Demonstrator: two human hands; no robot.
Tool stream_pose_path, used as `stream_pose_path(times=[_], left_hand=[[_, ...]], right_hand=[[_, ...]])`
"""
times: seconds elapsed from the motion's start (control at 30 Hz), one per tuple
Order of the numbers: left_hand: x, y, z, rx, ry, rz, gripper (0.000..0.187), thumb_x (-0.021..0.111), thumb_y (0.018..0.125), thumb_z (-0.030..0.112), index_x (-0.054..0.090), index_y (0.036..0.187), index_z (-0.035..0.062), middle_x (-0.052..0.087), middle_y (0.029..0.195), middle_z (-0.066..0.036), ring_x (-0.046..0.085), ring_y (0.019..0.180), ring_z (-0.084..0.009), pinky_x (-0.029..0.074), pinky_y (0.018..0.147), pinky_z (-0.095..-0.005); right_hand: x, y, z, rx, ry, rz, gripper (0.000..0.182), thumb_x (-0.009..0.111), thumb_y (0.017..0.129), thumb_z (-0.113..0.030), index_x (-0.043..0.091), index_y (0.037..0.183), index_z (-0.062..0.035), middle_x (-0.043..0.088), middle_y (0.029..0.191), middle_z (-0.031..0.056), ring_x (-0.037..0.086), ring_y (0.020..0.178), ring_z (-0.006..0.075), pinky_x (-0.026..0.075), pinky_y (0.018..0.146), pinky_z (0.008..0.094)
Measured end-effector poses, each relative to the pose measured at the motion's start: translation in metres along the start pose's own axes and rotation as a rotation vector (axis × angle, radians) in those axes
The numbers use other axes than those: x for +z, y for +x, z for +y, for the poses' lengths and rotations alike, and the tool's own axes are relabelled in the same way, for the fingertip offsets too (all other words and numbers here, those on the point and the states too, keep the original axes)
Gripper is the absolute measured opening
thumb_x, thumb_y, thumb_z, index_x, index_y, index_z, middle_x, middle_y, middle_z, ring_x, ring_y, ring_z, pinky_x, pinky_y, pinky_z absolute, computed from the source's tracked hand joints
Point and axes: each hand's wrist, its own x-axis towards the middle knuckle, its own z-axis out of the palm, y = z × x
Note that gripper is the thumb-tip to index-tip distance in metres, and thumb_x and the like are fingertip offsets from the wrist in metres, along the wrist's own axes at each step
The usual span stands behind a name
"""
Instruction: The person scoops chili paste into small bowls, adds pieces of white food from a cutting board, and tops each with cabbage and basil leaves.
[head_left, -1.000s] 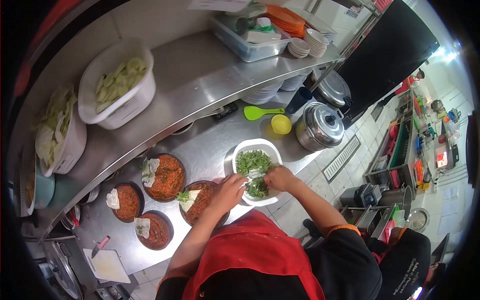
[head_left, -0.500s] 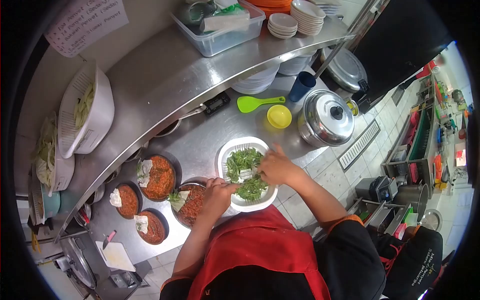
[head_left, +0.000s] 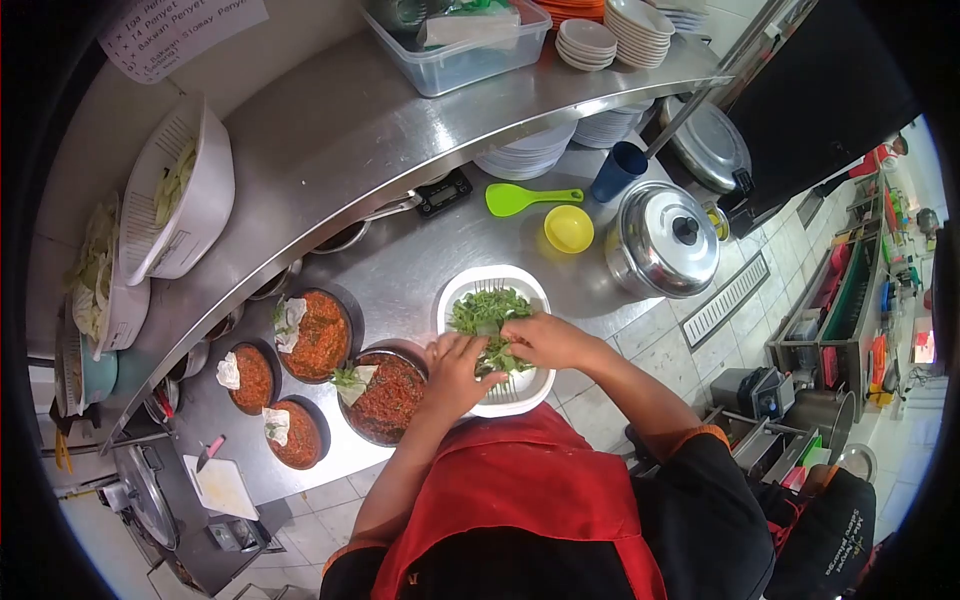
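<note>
A white slatted basket [head_left: 452, 292] of leafy greens [head_left: 488, 310] stands at the counter's front edge. My right hand [head_left: 545, 342] reaches in from the right, its fingers pinched on some of the leaves. Over the basket's left side lies my left hand [head_left: 458, 370], fingers lightly curved and thumb apart, beside the same leaves. Its fingertips are partly hidden. Just left of that hand is a dark round bowl of red chili sambal [head_left: 392, 400], with a pale leaf piece and a green sprig [head_left: 352, 382] at its edge.
More sambal bowls [head_left: 322, 340] sit to the left. Behind the basket are a yellow bowl [head_left: 568, 230], a green rice paddle [head_left: 515, 198], a blue cup [head_left: 620, 170] and a lidded steel pot [head_left: 665, 240]. A steel shelf [head_left: 350, 165] overhangs the counter. A cutting board [head_left: 222, 487] lies lower left.
My right hand has moved down and left within the basket, closer to my left hand. My left hand has moved slightly, with its fingers now further over the rim. The view has shifted slightly.
</note>
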Motion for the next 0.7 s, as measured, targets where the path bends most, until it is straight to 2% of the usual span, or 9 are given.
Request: stream_pose_path(times=[0.03,0.13,0.17,0.23,0.3,0.5,0.6,0.63,0.7], left_hand=[[-0.001,0.004,0.001,-0.027,-0.108,-0.047,0.044,0.079,0.083,0.031,0.065,0.119,0.0092,0.070,0.109,-0.011,0.062,0.110,-0.0313,0.038,0.103,-0.0490],[0.022,0.007,-0.015,-0.127,-0.517,-0.044,0.041,0.079,0.085,0.023,0.063,0.118,0.0062,0.073,0.100,-0.012,0.070,0.092,-0.0277,0.051,0.087,-0.0417],[0.014,0.009,-0.013,-0.125,-0.501,-0.080,0.038,0.079,0.086,0.015,0.062,0.117,0.0034,0.072,0.100,-0.016,0.071,0.088,-0.0233,0.056,0.074,-0.0344],[-0.002,0.011,0.002,-0.168,-0.625,0.037,0.035,0.080,0.085,0.014,0.063,0.114,0.0035,0.072,0.100,-0.016,0.070,0.088,-0.0205,0.055,0.076,-0.0338],[-0.010,0.012,0.013,-0.209,-0.712,0.135,0.031,0.079,0.084,0.011,0.065,0.110,0.0030,0.071,0.099,-0.015,0.070,0.087,-0.0213,0.054,0.075,-0.0344],[-0.013,0.019,0.002,0.214,-0.334,0.241,0.024,0.074,0.086,0.008,0.069,0.108,0.0024,0.071,0.095,-0.014,0.069,0.086,-0.0275,0.054,0.074,-0.0371],[-0.016,0.018,-0.007,0.135,-0.252,0.157,0.014,0.071,0.090,0.010,0.071,0.103,0.0036,0.072,0.095,-0.013,0.071,0.085,-0.0256,0.055,0.075,-0.0362],[-0.012,0.015,-0.011,-0.002,-0.420,0.126,0.014,0.070,0.091,0.010,0.071,0.103,0.0023,0.073,0.095,-0.013,0.071,0.083,-0.0232,0.055,0.075,-0.0345],[-0.006,0.010,-0.019,-0.282,-0.754,0.061,0.014,0.068,0.094,0.010,0.069,0.103,-0.0002,0.074,0.094,-0.012,0.071,0.081,-0.0184,0.056,0.075,-0.0311]], right_hand=[[-0.006,0.000,0.000,-0.039,0.046,0.003,0.019,0.069,0.088,-0.016,0.062,0.098,-0.0011,0.068,0.082,0.0123,0.067,0.077,0.0294,0.051,0.068,0.0397],[-0.004,0.003,0.019,-0.067,0.212,0.008,0.017,0.070,0.090,-0.015,0.060,0.097,-0.0030,0.062,0.072,0.0038,0.061,0.066,0.0155,0.048,0.065,0.0327],[-0.007,0.002,0.020,-0.015,0.290,-0.010,0.016,0.069,0.092,-0.015,0.060,0.097,-0.0027,0.063,0.073,0.0028,0.061,0.068,0.0129,0.049,0.065,0.0315],[-0.008,0.001,0.021,0.087,0.448,-0.045,0.014,0.067,0.095,-0.014,0.060,0.097,-0.0022,0.064,0.077,0.0008,0.061,0.071,0.0077,0.049,0.066,0.0290],[-0.004,0.002,0.027,0.108,0.558,-0.050,0.014,0.066,0.095,-0.013,0.061,0.096,-0.0005,0.066,0.079,0.0025,0.065,0.071,0.0096,0.052,0.068,0.0280],[-0.007,-0.003,0.013,0.145,0.645,-0.134,0.011,0.066,0.096,-0.012,0.062,0.095,-0.0014,0.067,0.083,0.0019,0.067,0.073,0.0095,0.053,0.066,0.0250],[-0.010,-0.003,0.008,0.189,0.716,-0.150,0.015,0.069,0.094,-0.016,0.063,0.095,-0.0024,0.068,0.086,0.0038,0.068,0.078,0.0132,0.055,0.070,0.0290],[-0.010,-0.003,0.007,0.205,0.755,-0.154,0.017,0.071,0.093,-0.018,0.064,0.096,-0.0029,0.069,0.087,0.0049,0.069,0.081,0.0153,0.056,0.073,0.0312],[-0.007,-0.010,0.001,0.083,0.068,0.068,0.023,0.072,0.091,-0.026,0.066,0.098,-0.0046,0.070,0.089,0.0078,0.070,0.088,0.0212,0.055,0.079,0.0379]])
